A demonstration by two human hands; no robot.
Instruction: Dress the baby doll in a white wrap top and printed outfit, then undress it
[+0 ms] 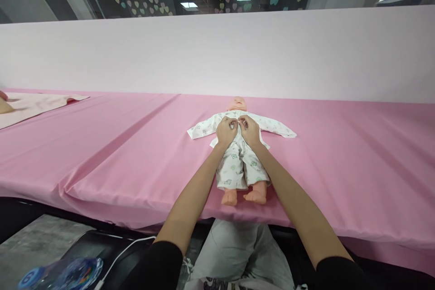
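A baby doll [239,103] lies on its back, feet toward me, dressed in a white patterned long-sleeved top [277,126] and matching trousers [231,167]. Both sleeves spread out sideways, and the doll's bare feet [256,194] stick out of the trouser legs. Over the doll's chest, my left hand [227,130] is closed, pinching the front of the top. Close beside it my right hand [249,129] pinches the same cloth, fingertips nearly meeting the left ones. Whatever small fastening may lie between the fingers is too small to make out.
A pink cloth [136,154] with creases covers the table. At far left lies a pale cloth [37,104] with part of another pinkish thing at the frame edge. A white partition [217,54] stands behind. Below left are a plastic bottle [64,274] and a white cable [122,253].
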